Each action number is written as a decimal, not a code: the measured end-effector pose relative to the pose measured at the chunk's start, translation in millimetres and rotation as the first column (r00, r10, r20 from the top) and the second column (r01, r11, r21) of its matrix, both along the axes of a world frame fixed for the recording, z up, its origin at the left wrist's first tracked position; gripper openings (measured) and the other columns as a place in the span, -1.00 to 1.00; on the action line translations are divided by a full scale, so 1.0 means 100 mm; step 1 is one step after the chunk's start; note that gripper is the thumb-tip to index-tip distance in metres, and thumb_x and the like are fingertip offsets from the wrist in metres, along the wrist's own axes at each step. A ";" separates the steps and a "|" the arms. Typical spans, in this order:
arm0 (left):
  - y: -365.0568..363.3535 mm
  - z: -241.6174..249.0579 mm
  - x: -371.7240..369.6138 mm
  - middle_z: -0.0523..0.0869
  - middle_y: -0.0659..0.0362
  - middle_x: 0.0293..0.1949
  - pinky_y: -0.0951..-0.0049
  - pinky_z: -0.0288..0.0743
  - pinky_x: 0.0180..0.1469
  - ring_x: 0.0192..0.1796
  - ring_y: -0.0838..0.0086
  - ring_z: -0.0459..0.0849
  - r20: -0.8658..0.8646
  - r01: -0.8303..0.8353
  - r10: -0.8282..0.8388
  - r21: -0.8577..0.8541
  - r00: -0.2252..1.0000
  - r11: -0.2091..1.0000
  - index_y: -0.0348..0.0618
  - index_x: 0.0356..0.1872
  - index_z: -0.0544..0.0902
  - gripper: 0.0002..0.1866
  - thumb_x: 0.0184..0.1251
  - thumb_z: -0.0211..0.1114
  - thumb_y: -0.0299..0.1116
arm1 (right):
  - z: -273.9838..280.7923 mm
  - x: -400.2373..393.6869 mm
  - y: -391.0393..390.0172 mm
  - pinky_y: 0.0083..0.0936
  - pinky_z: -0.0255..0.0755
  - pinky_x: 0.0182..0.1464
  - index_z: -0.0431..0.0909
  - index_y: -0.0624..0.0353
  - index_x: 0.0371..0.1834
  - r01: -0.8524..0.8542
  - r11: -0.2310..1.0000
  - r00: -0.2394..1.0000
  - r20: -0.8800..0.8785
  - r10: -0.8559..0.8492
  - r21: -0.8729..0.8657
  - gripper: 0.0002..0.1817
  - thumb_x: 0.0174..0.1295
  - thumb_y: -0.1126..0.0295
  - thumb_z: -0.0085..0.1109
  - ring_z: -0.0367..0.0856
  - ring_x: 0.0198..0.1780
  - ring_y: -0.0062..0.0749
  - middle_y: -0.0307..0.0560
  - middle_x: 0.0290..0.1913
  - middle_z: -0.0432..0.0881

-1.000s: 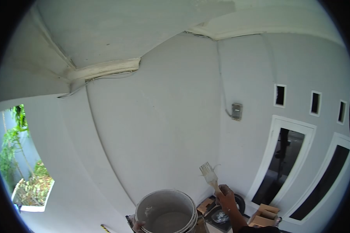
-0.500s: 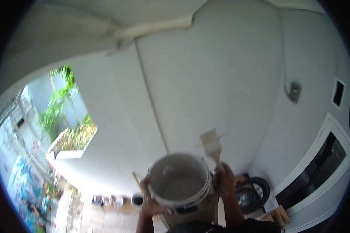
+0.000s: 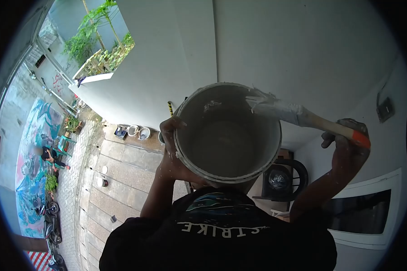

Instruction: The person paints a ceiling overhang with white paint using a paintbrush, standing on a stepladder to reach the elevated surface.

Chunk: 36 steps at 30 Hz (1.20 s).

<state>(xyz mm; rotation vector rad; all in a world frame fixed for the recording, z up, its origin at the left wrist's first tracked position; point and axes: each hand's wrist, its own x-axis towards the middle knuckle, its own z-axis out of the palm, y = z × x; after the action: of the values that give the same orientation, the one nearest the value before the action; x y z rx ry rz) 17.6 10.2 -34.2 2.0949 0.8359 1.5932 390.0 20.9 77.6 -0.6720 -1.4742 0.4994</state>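
Note:
A round paint bucket (image 3: 228, 175) is held up in front of my chest, its mouth turned toward me, with grey-white paint (image 3: 226, 147) inside. My left hand (image 3: 171, 151) grips its left side, fingers wrapped over the wall. A wide paintbrush (image 3: 319, 122) with a pale wooden handle and orange end is in my right hand (image 3: 350, 142), closed round the handle to the right of the bucket. The paint-coated bristles (image 3: 262, 105) reach over the bucket's upper right rim. Paint specks dot both hands.
A white wall (image 3: 276, 49) rises ahead. Far below on the tiled floor (image 3: 122, 180) stand several small pails (image 3: 144, 133) along the wall base. A black round-framed object (image 3: 298, 174) and a white-framed window (image 3: 389, 217) are at right. A seated person (image 3: 49, 156) is far left.
My view has tilted down. The bucket has come closer and the brush has swung from upright, above the right hand, to lying across the bucket's rim. Both hands keep their holds.

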 end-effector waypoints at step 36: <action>0.18 0.34 0.65 0.16 -0.29 0.43 -0.11 0.30 0.41 0.50 -0.23 0.21 0.027 -0.078 0.074 0.377 0.997 0.923 0.23 0.18 0.17 0.04 -0.29 0.76 0.09 | 0.14 -0.59 0.05 -0.38 0.66 -0.23 0.55 0.31 -0.24 0.152 0.988 0.925 0.355 -0.139 -0.008 -0.82 0.15 0.46 0.28 0.71 -0.33 -0.32 -0.05 -0.30 0.63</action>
<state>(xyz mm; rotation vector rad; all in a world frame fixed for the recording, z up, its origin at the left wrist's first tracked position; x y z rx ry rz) 82.9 28.3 0.2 2.3301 0.6515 1.9352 331.2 26.4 92.0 -0.9288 -1.7381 0.2988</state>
